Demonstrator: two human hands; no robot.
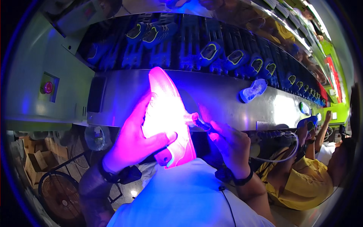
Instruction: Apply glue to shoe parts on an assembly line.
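Observation:
A sneaker (162, 85) glows pink and white under strong violet light. Its toe points away from me and its heel comes close to my white shirt. My left hand (132, 138) grips it from the left, with the thumb across the heel half. In my right hand (231, 145) is a slim brush (203, 124) with a dark handle. The brush's tip meets the shoe's right side, low along the sole edge. Glare washes out the shoe's middle, so details there are lost.
Beyond the metal ledge (215, 89), a rack conveyor (189, 41) carries several dark blue shoes (210, 51). A pale blue sole-shaped piece (253, 90) lies on the ledge. At left stands a cabinet with a red button (48, 87). A person in yellow (302, 181) works at right.

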